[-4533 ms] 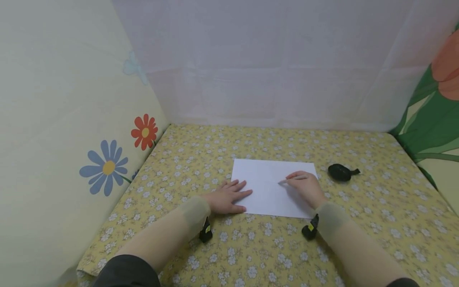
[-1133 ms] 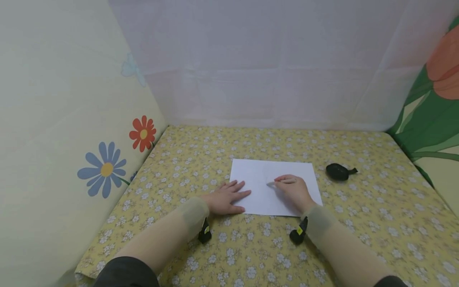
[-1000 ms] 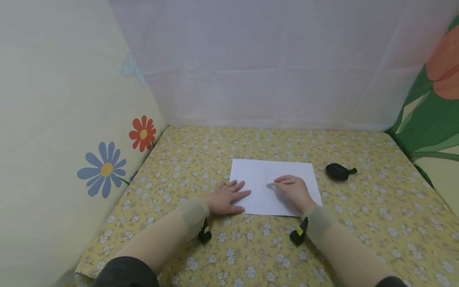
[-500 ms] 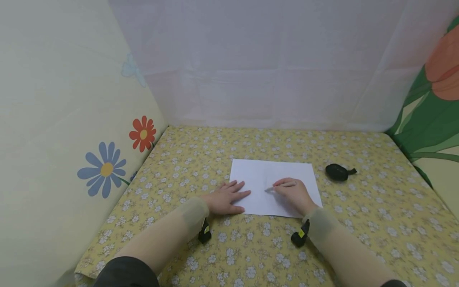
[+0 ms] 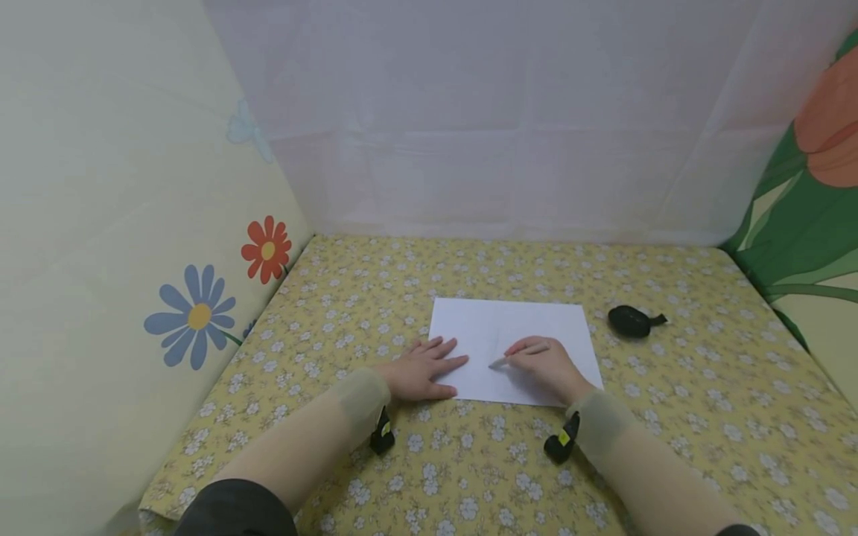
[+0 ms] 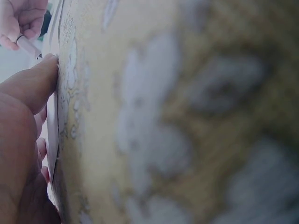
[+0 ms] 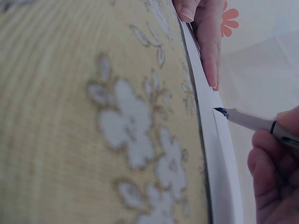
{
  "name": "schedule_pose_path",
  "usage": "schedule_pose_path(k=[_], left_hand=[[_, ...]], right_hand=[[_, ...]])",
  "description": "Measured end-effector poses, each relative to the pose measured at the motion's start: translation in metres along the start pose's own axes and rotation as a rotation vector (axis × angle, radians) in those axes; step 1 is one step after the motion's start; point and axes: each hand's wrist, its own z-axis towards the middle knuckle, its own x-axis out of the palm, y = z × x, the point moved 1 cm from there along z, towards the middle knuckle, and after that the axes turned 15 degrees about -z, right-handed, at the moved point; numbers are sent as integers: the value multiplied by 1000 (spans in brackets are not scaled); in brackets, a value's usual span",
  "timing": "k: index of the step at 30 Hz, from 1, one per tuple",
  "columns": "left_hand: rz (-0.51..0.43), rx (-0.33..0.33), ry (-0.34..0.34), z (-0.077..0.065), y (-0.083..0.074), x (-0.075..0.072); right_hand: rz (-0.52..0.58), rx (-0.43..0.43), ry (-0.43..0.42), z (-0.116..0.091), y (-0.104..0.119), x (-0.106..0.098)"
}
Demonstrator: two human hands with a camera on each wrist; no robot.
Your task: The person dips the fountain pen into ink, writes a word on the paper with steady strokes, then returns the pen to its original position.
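Observation:
A sheet of white paper point(image 5: 482, 320) lies on the flowered cloth in front of me. My left hand point(image 5: 422, 371) rests flat on its left part, fingers spread, with the thumb near the front edge. My right hand point(image 5: 548, 367) pinches a light-coloured fountain pen point(image 7: 250, 120), slanted down to the left. Its dark nib point(image 7: 218, 111) is right at the paper's surface in the right wrist view. In the left wrist view the pen point(image 6: 29, 46) shows just beyond my left thumb point(image 6: 39, 77). The right palm side covers part of the sheet.
A black oval object with a short tab point(image 5: 630, 321) lies right of the paper. Yellow flowered cloth point(image 5: 375, 290) covers the table. A pale curtain point(image 5: 415, 179) hangs at the back, with flower-printed panels on both sides. A small black camera point(image 5: 561, 439) sits at my right wrist.
My right hand has shifted left across the paper since the oldest frame. Over the last second the pen's tip has come down the sheet towards me. The left hand stays in place.

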Motion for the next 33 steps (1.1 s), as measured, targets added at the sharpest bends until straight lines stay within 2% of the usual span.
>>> schedule_pose_path(k=[19,27,33], left_hand=[[7,-14,6,1,0,0],[13,-15,3,1,0,0],[6,-7,4,0,0,0]], right_hand=[[34,-22,38,-3,1,2],[97,-57,0,-4,4,-2],[118,-71,-36,0,-1,-4]])
